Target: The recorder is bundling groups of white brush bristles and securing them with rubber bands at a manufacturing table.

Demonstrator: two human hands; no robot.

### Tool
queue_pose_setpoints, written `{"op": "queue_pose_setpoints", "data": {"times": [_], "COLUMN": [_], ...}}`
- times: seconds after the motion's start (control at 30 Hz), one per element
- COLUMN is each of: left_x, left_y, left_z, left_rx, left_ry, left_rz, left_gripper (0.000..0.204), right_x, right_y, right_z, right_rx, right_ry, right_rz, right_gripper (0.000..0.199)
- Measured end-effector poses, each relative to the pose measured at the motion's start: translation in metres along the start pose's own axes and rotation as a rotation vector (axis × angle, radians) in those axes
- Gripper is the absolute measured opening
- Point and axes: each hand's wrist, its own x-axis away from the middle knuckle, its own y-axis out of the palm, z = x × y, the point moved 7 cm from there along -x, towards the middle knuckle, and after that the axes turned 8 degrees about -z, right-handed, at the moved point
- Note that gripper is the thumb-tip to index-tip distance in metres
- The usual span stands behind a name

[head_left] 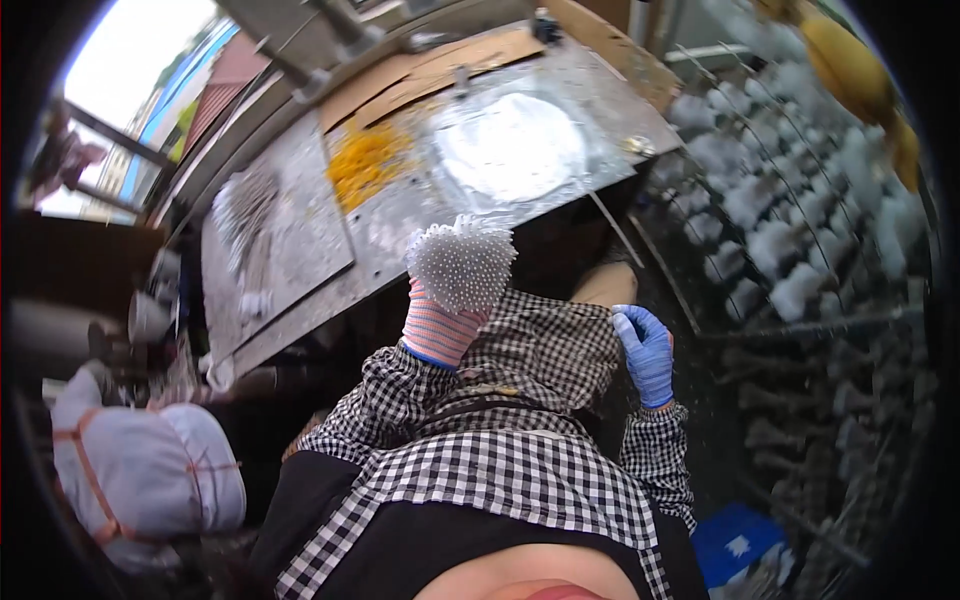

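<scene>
My left hand (440,325), in a pink-and-blue striped glove, is raised over my lap near the table's front edge. It is closed round a bundle of thin white-tipped sticks (463,268), seen nearly end-on as a grey round full of white dots. My fingers are mostly hidden by it. Over at my right knee, my right hand (647,355) wears a blue glove. Its thumb and fingers pinch the edge of the black-and-white checked apron (545,335) spread over my lap.
On the worn table (390,235) lie a round white patch (512,148), orange bits (365,165) and another stick bundle (245,225). Wire racks (790,190) with white fluffy clumps stand at right. A white tied sack (150,470) is at lower left, a blue item (740,545) at lower right.
</scene>
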Motion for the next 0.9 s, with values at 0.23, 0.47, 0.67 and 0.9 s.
{"op": "queue_pose_setpoints", "data": {"times": [0.23,0.47,0.67,0.9], "left_x": [0.118,0.162,0.177,0.19], "left_y": [0.006,-0.007,-0.004,0.001], "left_z": [0.077,0.141,0.182,0.188], "left_rx": [-0.205,-0.021,-0.146,-0.182], "left_ry": [0.827,0.712,0.798,0.868], "left_rz": [0.916,0.261,0.238,0.335], "left_gripper": [0.033,0.052,0.037,0.048], "right_x": [-0.025,-0.024,-0.033,-0.035], "right_y": [0.135,0.231,0.278,0.299], "right_z": [-0.066,-0.103,-0.109,-0.1], "right_rx": [0.01,0.138,0.208,0.202], "right_ry": [-0.093,-0.145,-0.15,-0.232], "right_rz": [-0.496,-0.778,-0.869,-0.96], "right_gripper": [0.017,0.017,0.017,0.017]}}
